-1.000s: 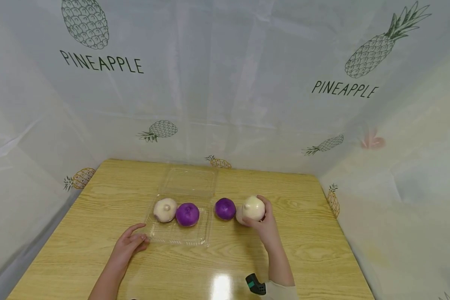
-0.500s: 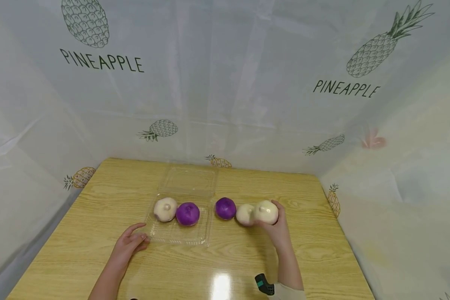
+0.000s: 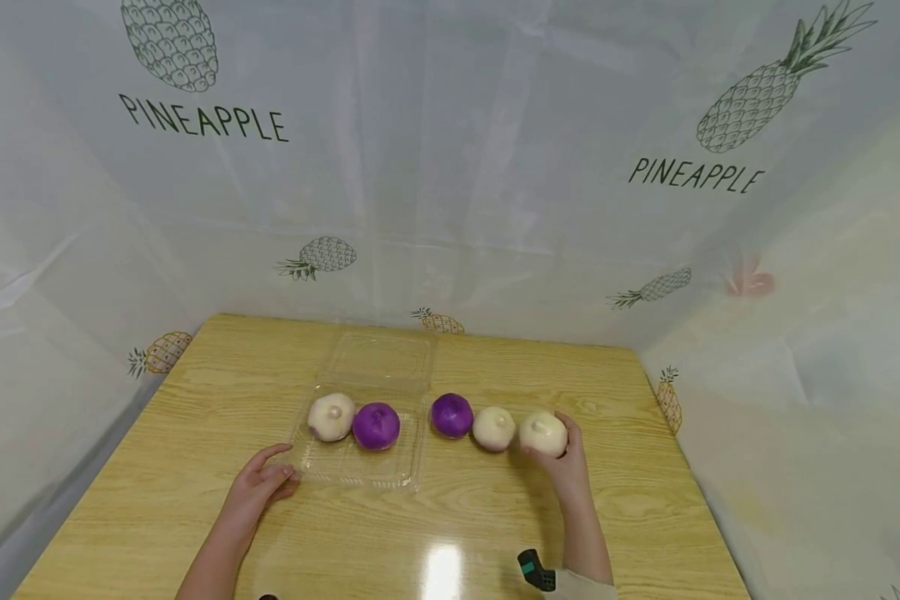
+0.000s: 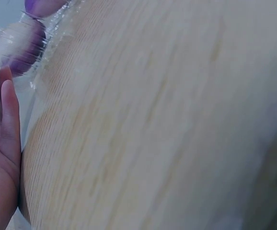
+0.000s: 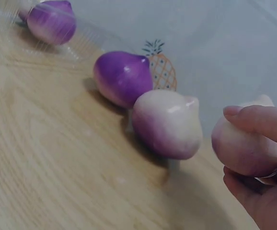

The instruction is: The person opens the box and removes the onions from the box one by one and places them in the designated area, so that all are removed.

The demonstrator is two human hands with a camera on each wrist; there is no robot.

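My right hand (image 3: 570,462) grips a white onion (image 3: 543,433) with a purple-tinged underside, thumb and fingers round its sides. Just left of it on the table are another white onion (image 3: 493,429) and a purple onion (image 3: 452,416), set side by side. A hinged clear plastic box (image 3: 360,477) lies open, holding a white onion (image 3: 332,417) and a purple onion (image 3: 377,427) in its base. At the box's front left corner rests my left hand (image 3: 258,487), fingers relaxed and fingertips right at the edge. The right wrist view shows the held onion (image 5: 246,148) partly covered by fingers.
The box's clear lid (image 3: 381,358) lies folded back behind its base. A wooden table (image 3: 375,542) carries everything. Pale sheeting printed with pineapples (image 3: 450,167) hangs behind the table and at both sides.
My right hand has carried the white onion rightward and down, away from the other white onion, which now shows fully. The left hand and the box have stayed put.
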